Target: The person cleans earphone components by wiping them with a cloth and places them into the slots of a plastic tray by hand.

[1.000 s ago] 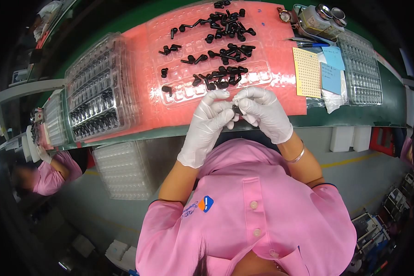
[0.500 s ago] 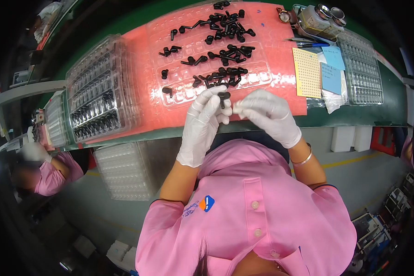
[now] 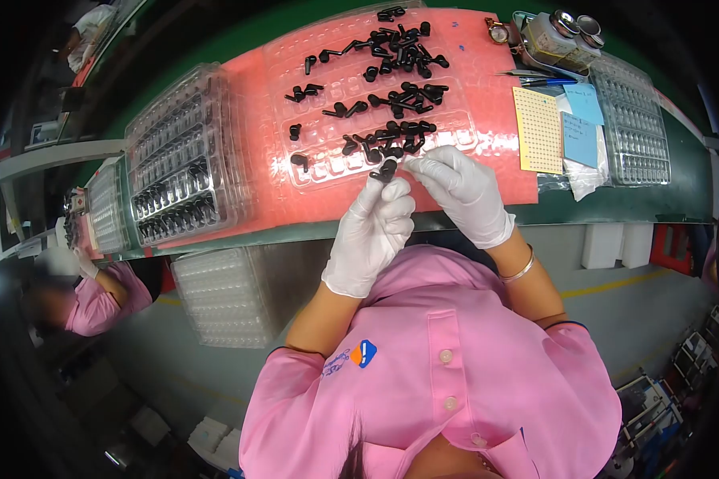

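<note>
"What do we have in hand?"

"A black stem earbud point(image 3: 387, 170), pinched at the fingertips of our left hand point(image 3: 375, 227), just past the near rim of the transparent blister tray point(image 3: 324, 166). Our right hand point(image 3: 465, 191) has its fingertips close beside it. They look bunched, but we can't tell whether they meet or pinch anything; it's too small to see."

"What could go wrong for us?"

"The bud is small and smooth, and our gloves look slightly loose at the tips, so it could slip. If it dropped, it might vanish among the loose earbuds point(image 3: 407, 60) heaped on the tray just beyond. A careless knuckle could scatter those too."

"And our edges?"

"The green table's front edge point(image 3: 543, 211) runs beneath our wrists, so a bud rolling our way could reach the floor. Pink mat point(image 3: 487, 80) gives us room rightward, as far as the yellow sticker sheet point(image 3: 539, 132). Leftward, the stacked trays point(image 3: 188, 152) limit our swing."
</note>
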Demonstrator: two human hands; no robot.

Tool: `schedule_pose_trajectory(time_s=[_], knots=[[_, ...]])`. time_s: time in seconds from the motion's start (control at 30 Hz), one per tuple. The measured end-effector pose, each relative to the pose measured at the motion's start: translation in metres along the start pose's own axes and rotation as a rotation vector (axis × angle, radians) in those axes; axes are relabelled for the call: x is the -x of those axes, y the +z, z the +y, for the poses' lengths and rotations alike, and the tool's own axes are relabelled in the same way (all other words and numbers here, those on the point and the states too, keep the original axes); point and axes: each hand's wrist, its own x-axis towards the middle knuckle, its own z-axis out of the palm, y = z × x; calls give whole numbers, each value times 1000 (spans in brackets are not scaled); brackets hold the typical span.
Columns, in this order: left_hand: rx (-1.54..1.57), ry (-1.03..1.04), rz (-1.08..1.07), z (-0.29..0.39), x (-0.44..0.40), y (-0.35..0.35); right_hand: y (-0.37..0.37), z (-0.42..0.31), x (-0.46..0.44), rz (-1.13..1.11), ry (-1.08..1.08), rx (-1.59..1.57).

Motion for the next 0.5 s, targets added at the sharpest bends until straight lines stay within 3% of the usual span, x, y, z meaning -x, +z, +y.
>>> schedule_pose_trajectory(time_s=[0.07, 0.13, 0.2, 0.27, 0.33, 0.47, 0.5], knots=[[-29, 35, 88, -2, 0, 6, 0, 4, 2, -39, 50, 23], [-43, 60, 134, -4, -1, 8, -3, -2, 2, 82, 95, -291], [-374, 137, 168, -9, -6, 6, -7, -9, -1, 130, 100, -473], [-576, 255, 215, -7, -2, 6, -11, -9, -5, 45, -77, -304], [-1010, 342, 168, 0, 3, 8, -12, -8, -10, -54, -56, -292], [-1122, 533, 249, 15, 32, 41, -7, 0, -8, -137, -77, -177], [-1373, 678, 297, 27, 40, 48, -4, 3, -5, -115, -47, -195]])
